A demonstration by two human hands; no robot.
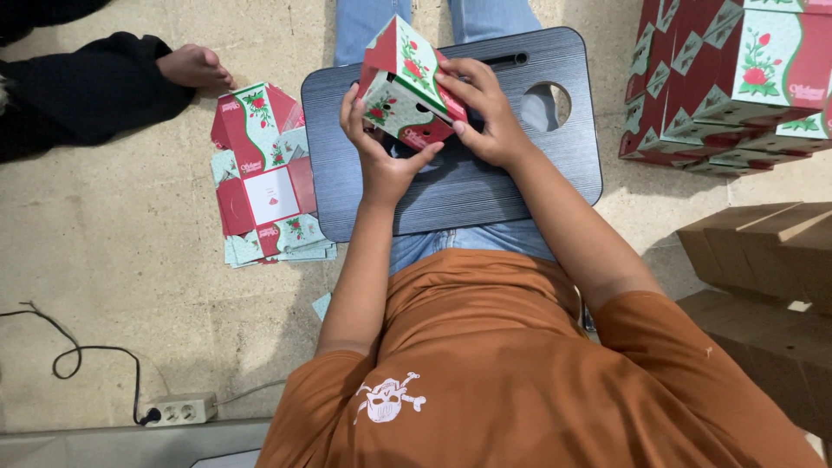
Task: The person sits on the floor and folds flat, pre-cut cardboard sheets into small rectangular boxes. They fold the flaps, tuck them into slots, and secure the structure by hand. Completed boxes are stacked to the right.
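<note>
A person in an orange shirt (485,364) holds a red-and-green floral carton (406,87) above a dark lap tray (485,186), left hand (377,147) cupping its underside, right hand (485,117) on its end, fingers of both closed on it; flat cartons (264,178) lie on the floor (130,260) left, folded cartons (728,78) stacked right
</note>
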